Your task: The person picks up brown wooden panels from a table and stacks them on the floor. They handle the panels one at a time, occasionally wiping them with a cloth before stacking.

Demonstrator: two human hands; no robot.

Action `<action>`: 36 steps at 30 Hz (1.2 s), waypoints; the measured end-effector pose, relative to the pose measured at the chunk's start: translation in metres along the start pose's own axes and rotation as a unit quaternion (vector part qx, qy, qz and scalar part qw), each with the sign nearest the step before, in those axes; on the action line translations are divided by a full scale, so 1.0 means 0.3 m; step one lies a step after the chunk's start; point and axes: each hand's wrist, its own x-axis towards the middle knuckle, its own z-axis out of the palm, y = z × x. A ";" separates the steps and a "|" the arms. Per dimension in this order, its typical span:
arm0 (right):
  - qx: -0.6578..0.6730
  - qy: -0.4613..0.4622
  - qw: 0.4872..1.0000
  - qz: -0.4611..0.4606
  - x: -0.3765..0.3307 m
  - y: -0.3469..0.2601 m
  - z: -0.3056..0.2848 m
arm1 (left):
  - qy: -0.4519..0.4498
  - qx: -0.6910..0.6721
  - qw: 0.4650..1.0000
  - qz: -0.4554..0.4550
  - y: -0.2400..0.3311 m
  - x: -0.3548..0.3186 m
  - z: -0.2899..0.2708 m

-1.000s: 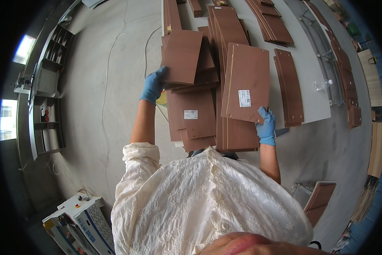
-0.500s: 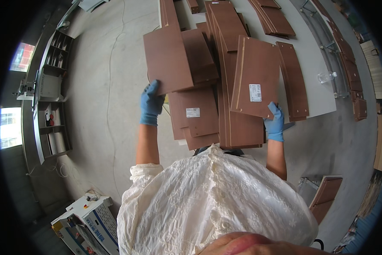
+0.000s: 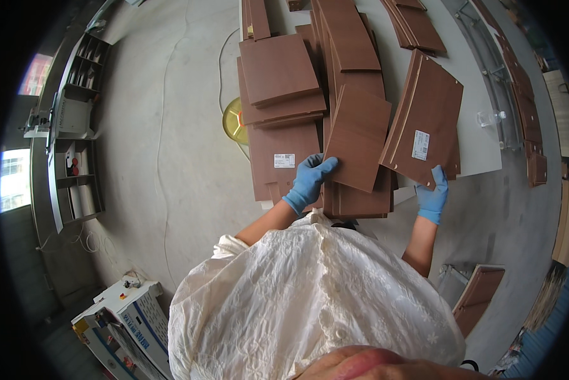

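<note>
Both my hands wear blue gloves. My left hand (image 3: 310, 183) is closed on the lower left corner of a plain brown panel (image 3: 360, 139), tilted over the stack in front of me. My right hand (image 3: 432, 193) grips the bottom corner of a second brown panel (image 3: 424, 114), which has a white label and a grooved left edge. The two panels are side by side, their near edges close together. Under them lie long brown panels (image 3: 360, 202). To the left, a pile of brown boards (image 3: 280, 66) rests above a labelled panel (image 3: 284, 142).
A yellow round reel (image 3: 234, 121) and a cable lie on the floor at left. More brown boards (image 3: 414, 28) and a clear plastic bottle (image 3: 489, 118) are on the grey tabletop (image 3: 478, 149). A white machine (image 3: 135, 313) stands at lower left, leaning panels (image 3: 481, 294) at lower right.
My left hand has moved right, bringing its panel from over the left pile to beside the labelled one. My right hand has shifted its panel a little right, uncovering the yellow reel's surroundings at left.
</note>
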 end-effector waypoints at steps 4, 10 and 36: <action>-0.004 0.002 0.999 0.034 -0.020 0.034 -0.021 | -0.039 0.180 0.982 0.038 0.029 0.016 -0.009; -0.025 -0.031 0.998 0.053 -0.023 0.079 -0.009 | 0.247 0.464 0.784 0.329 0.339 0.094 -0.150; -0.176 0.020 0.982 0.070 -0.127 0.172 0.183 | 0.282 0.555 0.738 0.260 0.578 0.406 -0.203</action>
